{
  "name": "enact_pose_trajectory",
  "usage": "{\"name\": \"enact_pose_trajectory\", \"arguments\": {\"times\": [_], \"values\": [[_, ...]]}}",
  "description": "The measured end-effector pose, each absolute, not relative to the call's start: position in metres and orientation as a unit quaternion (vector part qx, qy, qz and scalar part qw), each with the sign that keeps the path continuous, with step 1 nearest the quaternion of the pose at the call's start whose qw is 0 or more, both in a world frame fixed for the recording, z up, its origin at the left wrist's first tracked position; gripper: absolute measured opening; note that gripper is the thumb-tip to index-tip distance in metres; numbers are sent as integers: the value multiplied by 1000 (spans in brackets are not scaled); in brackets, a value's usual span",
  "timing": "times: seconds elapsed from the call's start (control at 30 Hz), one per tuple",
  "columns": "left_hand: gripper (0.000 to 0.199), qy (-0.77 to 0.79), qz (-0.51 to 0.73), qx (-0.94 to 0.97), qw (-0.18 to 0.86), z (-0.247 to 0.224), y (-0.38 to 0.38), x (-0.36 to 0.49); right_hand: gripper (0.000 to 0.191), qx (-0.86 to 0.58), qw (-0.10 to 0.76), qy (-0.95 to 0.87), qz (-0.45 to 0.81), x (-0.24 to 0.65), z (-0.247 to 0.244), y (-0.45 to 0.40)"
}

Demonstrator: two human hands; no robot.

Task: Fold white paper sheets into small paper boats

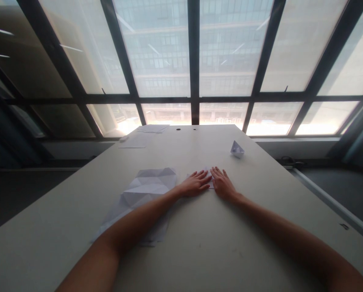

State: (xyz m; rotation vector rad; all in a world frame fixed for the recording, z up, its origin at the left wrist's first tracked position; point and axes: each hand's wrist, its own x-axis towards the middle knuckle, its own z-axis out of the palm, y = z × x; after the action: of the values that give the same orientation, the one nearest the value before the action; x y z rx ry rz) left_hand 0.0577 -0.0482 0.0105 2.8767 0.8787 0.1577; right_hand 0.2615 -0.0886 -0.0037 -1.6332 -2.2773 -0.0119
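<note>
A small folded piece of white paper (211,184) lies flat on the table, mostly covered by my hands. My left hand (196,183) rests palm down on its left part, fingers stretched toward the right. On its right side lies my right hand (223,183), also flat, with the fingers pointing away from me. The two hands nearly meet over the paper. Left of them, partly under my left forearm, are creased white sheets (152,182) with fold lines. Beyond my right hand stands a folded paper boat (237,150).
The white table (260,235) stretches toward large windows. Flat white sheets (134,141) lie at its far left, with more paper (154,128) behind them. A dark round hole (178,129) is near the far edge. A small dark object (344,226) lies near the right edge.
</note>
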Motion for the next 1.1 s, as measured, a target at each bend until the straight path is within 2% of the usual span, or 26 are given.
{"name": "enact_pose_trajectory", "arguments": {"times": [0.13,0.47,0.8,0.93,1.1], "values": [[70,322,64,940,88,6,-45,59,61,-570,139,-806,76,261,-5,-84],[68,296,84,945,111,13,-37,53,76,-501,130,-848,111,283,2,-79],[68,286,106,943,132,15,-36,52,77,-518,140,-834,128,279,7,-76],[66,306,132,933,132,17,-40,53,69,-523,160,-831,105,277,9,-79],[49,342,169,918,112,20,-47,55,44,-549,190,-812,58,270,10,-86]]}}
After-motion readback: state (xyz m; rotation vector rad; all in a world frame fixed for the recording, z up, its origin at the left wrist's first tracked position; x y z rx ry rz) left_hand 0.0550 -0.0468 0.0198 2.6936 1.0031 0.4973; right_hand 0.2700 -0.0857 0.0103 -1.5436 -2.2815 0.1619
